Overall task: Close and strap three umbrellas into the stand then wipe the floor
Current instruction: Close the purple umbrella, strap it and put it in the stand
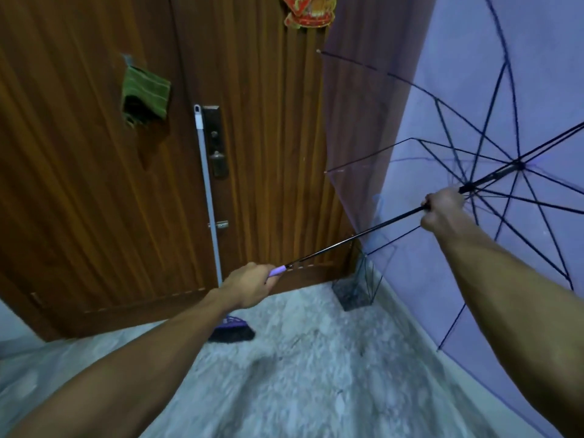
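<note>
Both bare forearms are stretched forward from the lower corners of the view. The left hand (249,287) is held low, in front of the bottom edge of the wooden door (94,184), with its back turned up and its fingers curled tightly round the lilac handle (277,271) of the umbrella (474,128); only the handle's upper end is seen past the knuckles. The right hand (444,207) is raised higher and farther right, its fingers wrapped round the black shaft (357,237) just below the point where the ribs meet it. The fingertips themselves are hidden on the far side of the shaft.

The umbrella is held open and tilted, its shaft running up from lower left to upper right between the two hands. Its canopy is translucent violet, spread over thin dark ribs, and the door and the pale wall (458,42) are seen through it. The canopy fills the right side of the view and is held off the floor (316,374).

A dark wire-framed stand (355,289) is set on the speckled floor in the corner where door and wall meet, below the umbrella's lower edge. A broom (207,184) with a pale handle is leaned upright against the door, its purple and black head resting on the floor just behind the left wrist. A green cloth (143,94) is hung on the door, and a red ornament (308,11) is fixed near its top.
</note>
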